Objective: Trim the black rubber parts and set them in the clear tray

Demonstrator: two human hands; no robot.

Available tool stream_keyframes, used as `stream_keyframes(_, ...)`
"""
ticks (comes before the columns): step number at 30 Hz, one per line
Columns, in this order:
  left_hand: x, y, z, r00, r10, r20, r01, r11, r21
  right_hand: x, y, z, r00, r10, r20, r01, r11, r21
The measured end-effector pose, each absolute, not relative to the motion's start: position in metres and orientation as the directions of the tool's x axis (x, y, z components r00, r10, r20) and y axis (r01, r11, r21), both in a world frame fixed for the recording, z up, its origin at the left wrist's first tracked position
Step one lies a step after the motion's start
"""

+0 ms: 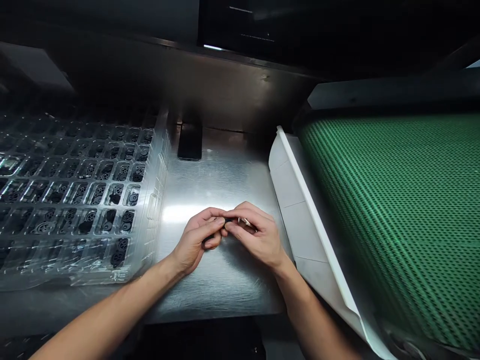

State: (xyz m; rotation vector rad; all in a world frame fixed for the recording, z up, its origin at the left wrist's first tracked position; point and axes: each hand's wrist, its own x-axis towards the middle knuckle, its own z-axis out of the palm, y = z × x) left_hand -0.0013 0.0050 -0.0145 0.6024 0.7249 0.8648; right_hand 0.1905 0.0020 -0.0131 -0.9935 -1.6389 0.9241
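Black part [227,220] in hands [193,242] [262,235]; bare steel [172,190] toward tray edge [153,200].

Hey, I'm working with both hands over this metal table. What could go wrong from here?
The small dark part held between the left hand and the right hand might slip onto the metal table. The thin shiny thing at the right hand could scratch it. The right forearm runs near the white panel and might knock it.
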Motion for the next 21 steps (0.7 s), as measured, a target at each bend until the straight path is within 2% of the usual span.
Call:
stream_keyframes(4, -0.003, 0.005, -0.012, 0.413, 0.872, -0.262, -0.466, 0.449, 0.762, 0.189, 0.003, -0.012, -0.095, 0.97, 0.225, 0.103, 0.234, -0.967)
stream_keyframes(7, -0.004, 0.004, -0.012, 0.415, 0.89, -0.19, -0.4, 0.366, 0.841, 0.186, 0.002, -0.012, -0.066, 0.989, 0.13, -0.018, 0.129, -0.991)
stream_keyframes(11, -0.001, 0.005, -0.013, 0.327, 0.934, -0.144, -0.31, 0.25, 0.917, 0.181, 0.001, -0.014, -0.046, 0.992, 0.117, -0.08, 0.113, -0.99)
stream_keyframes(17, 0.002, 0.004, -0.016, 0.337, 0.916, -0.218, -0.345, 0.335, 0.876, 0.179, -0.001, -0.019, -0.01, 0.983, 0.184, 0.063, 0.184, -0.981)
stream_keyframes(21, 0.0, 0.003, -0.018, 0.355, 0.904, -0.24, -0.397, 0.378, 0.836, 0.18, -0.002, -0.018, -0.015, 0.961, 0.277, 0.186, 0.274, -0.943)
